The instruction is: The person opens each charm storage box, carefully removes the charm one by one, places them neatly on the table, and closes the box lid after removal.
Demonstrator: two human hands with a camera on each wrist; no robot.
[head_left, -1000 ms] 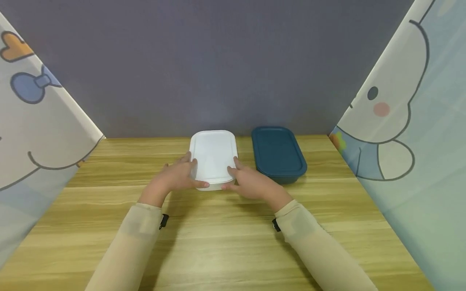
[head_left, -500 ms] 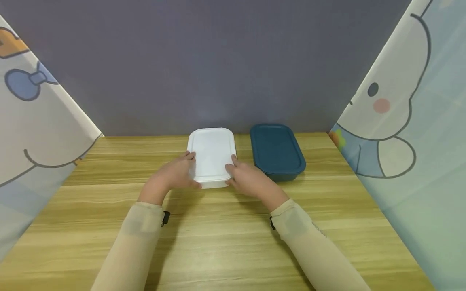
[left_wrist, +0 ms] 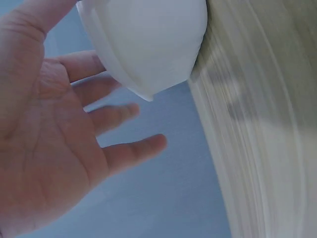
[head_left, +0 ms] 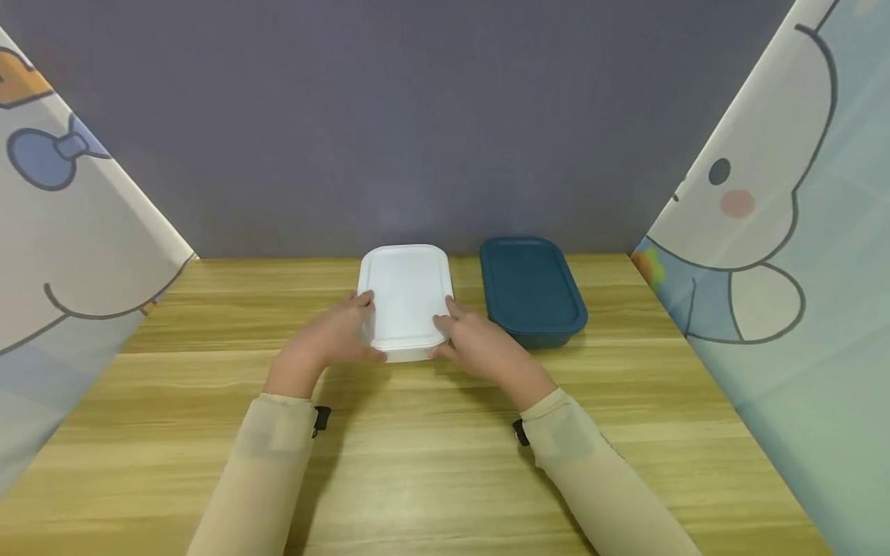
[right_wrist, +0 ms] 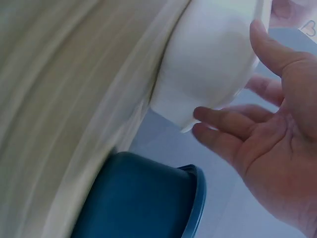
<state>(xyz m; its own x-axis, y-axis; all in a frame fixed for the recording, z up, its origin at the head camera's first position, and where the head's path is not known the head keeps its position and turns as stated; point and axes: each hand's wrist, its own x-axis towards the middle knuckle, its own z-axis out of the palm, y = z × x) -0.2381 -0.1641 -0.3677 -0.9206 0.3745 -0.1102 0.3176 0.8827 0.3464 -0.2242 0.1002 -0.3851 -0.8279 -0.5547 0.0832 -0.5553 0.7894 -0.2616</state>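
A white lidded storage box (head_left: 406, 293) sits on the wooden table near the back wall. At its near left corner my left hand (head_left: 332, 333) holds on, thumb at the front face and fingers along the lid's left edge. In the left wrist view the lower fingers (left_wrist: 133, 148) stick out straight beside the box. My right hand (head_left: 480, 347) grips the near right corner; in the right wrist view the thumb (right_wrist: 270, 47) lies at the lid's rim with fingertips beneath it. The lid stays on the box.
A dark blue lidded box (head_left: 534, 289) stands on the wooden table (head_left: 417, 463) just right of the white one, close to my right hand. Behind both rises a grey wall (head_left: 417, 131). Cartoon-printed panels (head_left: 779, 270) flank the table.
Both thumbs have slid outward along the front face toward the box's near corners. The white box stays in place with its lid on. The view has shifted slightly.
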